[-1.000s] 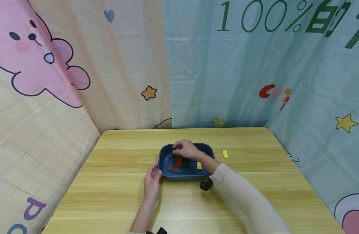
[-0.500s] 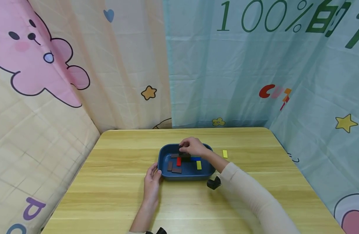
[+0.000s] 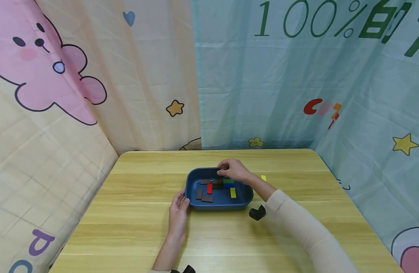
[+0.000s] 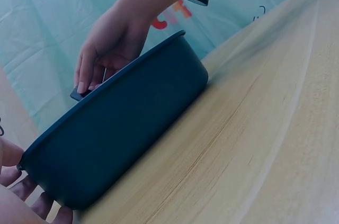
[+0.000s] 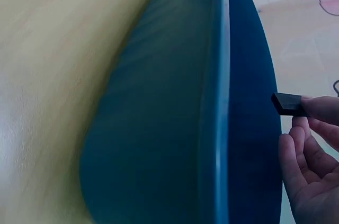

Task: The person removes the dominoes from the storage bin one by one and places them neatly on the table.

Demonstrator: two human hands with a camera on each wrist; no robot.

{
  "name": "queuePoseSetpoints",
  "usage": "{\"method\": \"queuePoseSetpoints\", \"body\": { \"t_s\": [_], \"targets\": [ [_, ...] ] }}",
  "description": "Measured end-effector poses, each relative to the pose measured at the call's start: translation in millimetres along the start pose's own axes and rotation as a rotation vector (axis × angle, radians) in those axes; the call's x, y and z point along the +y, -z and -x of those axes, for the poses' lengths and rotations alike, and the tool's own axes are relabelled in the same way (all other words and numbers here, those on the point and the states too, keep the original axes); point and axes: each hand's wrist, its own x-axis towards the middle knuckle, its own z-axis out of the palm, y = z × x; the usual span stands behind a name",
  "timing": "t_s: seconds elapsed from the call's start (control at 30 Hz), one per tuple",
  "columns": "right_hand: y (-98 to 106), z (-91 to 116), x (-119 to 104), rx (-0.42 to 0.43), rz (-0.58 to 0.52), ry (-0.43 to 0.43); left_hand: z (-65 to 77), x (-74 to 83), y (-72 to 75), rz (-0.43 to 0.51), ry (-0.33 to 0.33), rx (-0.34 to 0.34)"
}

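A dark blue plastic basin stands on the table with small flat blocks inside. My left hand holds the basin's left end, thumb by the rim and fingertips curled against the outer wall. Over the back rim, my right hand pinches a small black block between thumb and fingers. Inside the basin lie a red block, a green block, a blue block, a yellow block and several dark brown blocks.
Another yellow block lies on the wooden table, to the right of the basin and partly behind the right forearm. Printed curtains hang behind the table and along both sides.
My right hand has moved rightward along the back of the basin and up toward its rim, with the black block. Brown, green and blue blocks have come into view. My left hand has stayed put.
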Motion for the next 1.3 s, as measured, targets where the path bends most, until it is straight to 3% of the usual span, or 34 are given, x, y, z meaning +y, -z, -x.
{"method": "queuePoseSetpoints", "body": {
  "t_s": [0.63, 1.3],
  "targets": [
    [26, 14, 12, 0.024, -0.013, -0.05, -0.2, -0.2, -1.1, -0.01, 0.008, 0.01],
    [56, 22, 41, 0.057, 0.019, -0.086, -3.1, -1.8, -4.3, -0.039, 0.012, 0.035]
  ]
}}
